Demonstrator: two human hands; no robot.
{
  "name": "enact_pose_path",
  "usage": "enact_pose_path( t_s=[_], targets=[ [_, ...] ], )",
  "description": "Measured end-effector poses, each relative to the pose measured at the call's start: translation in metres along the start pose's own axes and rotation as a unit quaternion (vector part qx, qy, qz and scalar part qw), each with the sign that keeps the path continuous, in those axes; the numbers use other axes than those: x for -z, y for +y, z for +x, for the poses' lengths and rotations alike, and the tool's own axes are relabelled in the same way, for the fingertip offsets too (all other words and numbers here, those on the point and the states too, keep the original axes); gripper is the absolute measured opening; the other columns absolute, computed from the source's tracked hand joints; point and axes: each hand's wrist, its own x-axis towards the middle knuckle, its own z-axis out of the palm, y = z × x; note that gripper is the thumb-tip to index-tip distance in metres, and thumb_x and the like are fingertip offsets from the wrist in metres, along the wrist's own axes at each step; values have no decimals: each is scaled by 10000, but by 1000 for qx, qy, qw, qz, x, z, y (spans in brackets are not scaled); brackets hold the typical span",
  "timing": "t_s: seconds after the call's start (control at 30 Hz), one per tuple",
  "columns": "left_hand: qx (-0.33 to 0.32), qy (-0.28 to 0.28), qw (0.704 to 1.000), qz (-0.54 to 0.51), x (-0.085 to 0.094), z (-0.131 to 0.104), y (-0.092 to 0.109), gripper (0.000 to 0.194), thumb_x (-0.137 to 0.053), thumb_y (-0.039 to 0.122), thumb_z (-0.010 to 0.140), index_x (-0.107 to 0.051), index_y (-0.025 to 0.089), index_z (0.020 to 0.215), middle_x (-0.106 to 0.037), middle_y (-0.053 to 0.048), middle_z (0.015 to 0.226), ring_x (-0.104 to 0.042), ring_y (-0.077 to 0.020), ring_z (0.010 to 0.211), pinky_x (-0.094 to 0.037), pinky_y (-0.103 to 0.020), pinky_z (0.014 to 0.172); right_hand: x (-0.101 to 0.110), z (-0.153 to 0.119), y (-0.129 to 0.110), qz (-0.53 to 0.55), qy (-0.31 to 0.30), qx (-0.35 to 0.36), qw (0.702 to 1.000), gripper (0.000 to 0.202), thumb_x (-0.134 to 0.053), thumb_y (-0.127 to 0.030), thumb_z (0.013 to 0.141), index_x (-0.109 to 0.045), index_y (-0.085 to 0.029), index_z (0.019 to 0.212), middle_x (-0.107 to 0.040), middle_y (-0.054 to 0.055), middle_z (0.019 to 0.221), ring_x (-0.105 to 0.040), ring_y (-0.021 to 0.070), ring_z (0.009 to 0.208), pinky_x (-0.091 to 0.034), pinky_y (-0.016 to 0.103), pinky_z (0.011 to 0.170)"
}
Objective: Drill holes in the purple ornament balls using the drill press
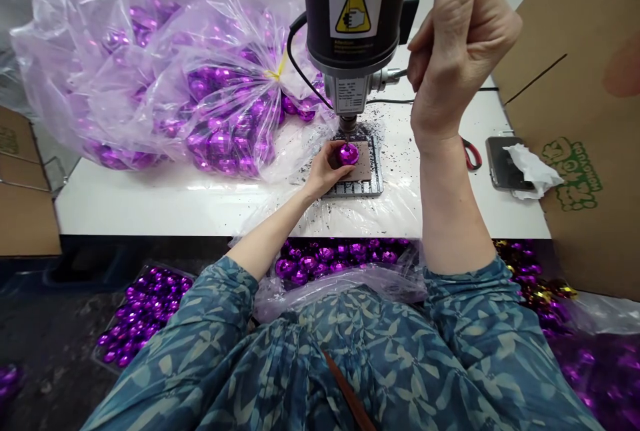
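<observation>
One drill press [356,24] stands on the white table [150,201], its bit just above one purple ball [348,153]. The ball sits on one small board [361,163] atop the press base. The left hand [327,167] pinches the ball between thumb and fingers, steadying it under the bit. The right hand [457,51] is raised beside the press, fingers curled tight round one lever [395,75], thumb pointing up.

One clear bag [165,77] of purple balls, too many to count, lies on the table's left. One more open bag [335,264] of balls rests at the lap. One phone [505,164] with one crumpled tissue [533,171] on it lies to the right, next to one cardboard box [575,117]. Dark shavings speckle the table around the base.
</observation>
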Motion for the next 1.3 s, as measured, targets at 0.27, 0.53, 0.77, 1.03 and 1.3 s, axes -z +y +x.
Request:
enact_pose_path(
  t_s=[0.27,0.53,0.77,1.03,1.3],
  targets=[
    [16,-5,1000,12,2,-6,13,615,-953,320,740,-639,239,1262,-750,-96,1295,-710,-294,1248,-563,-486,1159,8,-17,-8,92,38,16,995,706,-579,-707,902,-293,-182,525,-293,-60,431,-238,-8,386,-236,282,503],
    [17,-7,1000,4,1,-7,13,580,-945,281,752,-651,254,1252,-740,-90,1318,-700,-295,1269,-537,-499,1194,21,-40,3,103,47,5,994,711,-662,-638,912,-288,-163,540,-283,-55,432,-362,-4,392,-216,250,476],
    [22,1,1000,-10,1,-8,15,578,-961,263,735,-657,253,1227,-732,-86,1288,-697,-300,1255,-529,-503,1186,30,-59,27,16,64,-7,998,784,-572,-739,929,-225,-163,525,-155,-32,436,-208,12,408,-216,290,475],
    [16,4,1000,-10,0,-7,11,580,-958,301,733,-640,240,1214,-746,-88,1263,-713,-292,1225,-537,-505,1181,37,-69,50,19,28,1,999,792,-500,-687,981,-185,-151,490,-180,-6,431,-187,45,456,-228,320,537],
    [26,6,999,-22,-1,-5,7,584,-968,274,712,-640,241,1194,-741,-93,1250,-710,-297,1238,-541,-516,1178,28,-58,30,39,34,21,998,768,-596,-706,925,-262,-184,472,-225,-43,386,-241,31,388,-187,300,467]
  ],
)
